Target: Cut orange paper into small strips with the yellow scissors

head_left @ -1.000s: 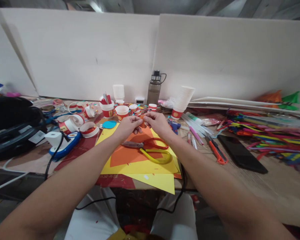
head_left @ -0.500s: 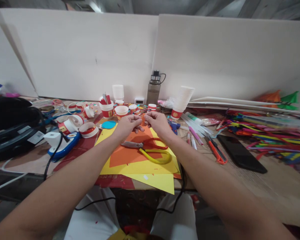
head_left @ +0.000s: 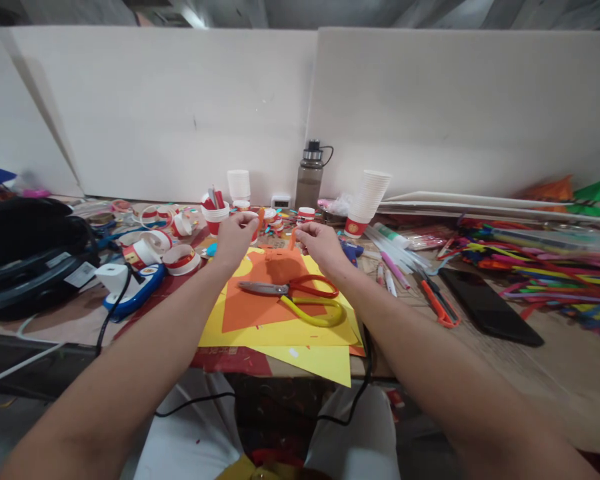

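Note:
Pinched between the fingertips of my left hand [head_left: 236, 235] is a small orange paper piece [head_left: 261, 217], held up above the worktop. My right hand [head_left: 322, 244] grips a narrow orange paper strip [head_left: 293, 238] between thumb and fingers. A gap separates the two hands. Below them, scissors [head_left: 310, 287] with one red and one yellow handle lie slightly open, blades pointing left. They rest on an orange sheet [head_left: 245, 313], which lies over yellow paper [head_left: 280, 337]. A blue disc [head_left: 212, 249] is partly hidden behind my left wrist.
Behind stand a water bottle [head_left: 309, 177], a stack of paper cups [head_left: 369, 200] and a cup of pens [head_left: 215, 215]. Cut cup rings [head_left: 181, 259] sit left, near a blue-and-white device [head_left: 135, 287]. To the right are a box cutter [head_left: 437, 303], a phone [head_left: 490, 307] and colourful pipe cleaners [head_left: 555, 273].
My hands, close together before, have separated, the left moving left and slightly up. Each now shows its own orange paper piece. The scissors have stayed in place.

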